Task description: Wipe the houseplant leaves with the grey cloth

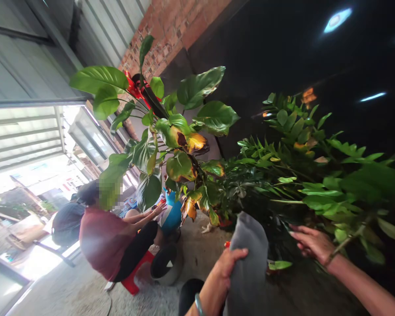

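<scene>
A grey cloth (250,250) hangs from my left hand (228,267), whose thumb presses it against the fingers. On the right, my right hand (311,243) reaches into the low dark foliage, its thumb and fingers pinched on a dark glossy leaf (285,224); the leaf is partly lost in shadow. A bushy plant with small green leaves (292,175) spreads above that hand, and one of its stems crosses the wrist. Left of it rises a large broad-leaved plant (181,164) with several yellow and brown leaf edges.
A person in a reddish shirt (102,243) sits on a red stool (134,272), hands by a blue object (171,213). A dark bucket (166,265) stands on the concrete floor (164,303). Behind the plants is a glossy black surface (283,52) with reflections. A red ribbon (134,85) tops the tall plant.
</scene>
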`<state>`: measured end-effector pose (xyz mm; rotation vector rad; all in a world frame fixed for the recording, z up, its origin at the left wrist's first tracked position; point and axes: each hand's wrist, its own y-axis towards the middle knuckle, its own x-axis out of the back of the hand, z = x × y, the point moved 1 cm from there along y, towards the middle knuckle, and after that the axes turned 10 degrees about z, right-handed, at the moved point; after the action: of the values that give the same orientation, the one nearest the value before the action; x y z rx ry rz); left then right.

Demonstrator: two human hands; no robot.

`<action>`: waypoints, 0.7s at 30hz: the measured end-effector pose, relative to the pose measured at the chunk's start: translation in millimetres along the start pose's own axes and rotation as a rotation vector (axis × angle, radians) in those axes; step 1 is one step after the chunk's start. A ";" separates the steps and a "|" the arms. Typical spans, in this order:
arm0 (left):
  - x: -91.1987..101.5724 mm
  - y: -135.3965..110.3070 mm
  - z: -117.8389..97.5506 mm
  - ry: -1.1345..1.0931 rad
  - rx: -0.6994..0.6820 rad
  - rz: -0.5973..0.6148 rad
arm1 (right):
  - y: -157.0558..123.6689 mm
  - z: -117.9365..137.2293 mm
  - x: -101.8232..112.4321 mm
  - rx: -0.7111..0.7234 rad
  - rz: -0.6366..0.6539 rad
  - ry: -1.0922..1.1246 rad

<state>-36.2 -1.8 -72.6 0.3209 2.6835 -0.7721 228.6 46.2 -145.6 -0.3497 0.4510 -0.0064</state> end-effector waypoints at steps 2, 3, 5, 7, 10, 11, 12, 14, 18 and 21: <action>5.2 -12.6 3.6 0.000 -0.015 0.017 | 0.1 -3.2 -0.3 -0.034 0.044 -0.049; 6.5 -20.0 -6.5 -0.020 -0.034 -0.010 | -0.2 -4.5 -0.3 -0.046 0.069 -0.071; 6.1 -31.1 -44.1 -0.085 -0.087 -0.093 | -1.7 -5.9 -0.6 -0.056 0.106 -0.099; 2.4 -31.8 -88.2 -0.144 -0.247 -0.169 | -3.5 -5.3 -1.4 -0.051 0.123 -0.109; -4.3 -12.6 -118.8 -0.116 -0.265 -0.193 | -5.1 -2.0 -3.5 -0.002 0.109 -0.067; -4.9 -4.3 -114.4 -0.096 -0.228 -0.200 | -5.2 -1.0 -4.2 0.009 0.103 -0.049; -4.0 3.0 -103.3 -0.070 -0.181 -0.211 | -5.2 -0.3 -4.7 0.008 0.097 -0.035; 2.0 10.4 -69.2 -0.011 -0.082 -0.200 | -5.4 0.2 -5.2 0.002 0.084 -0.025; 18.3 -9.6 -25.9 0.135 -0.010 0.024 | -7.6 0.3 -4.5 0.032 0.062 -0.031; 20.2 -30.0 -58.8 0.058 -0.090 -0.006 | -10.0 3.9 -6.4 -0.015 0.086 -0.045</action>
<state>-78.5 8.0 -19.0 0.3177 2.7644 -0.6503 225.3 38.6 -136.2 -0.3449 0.4214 0.0880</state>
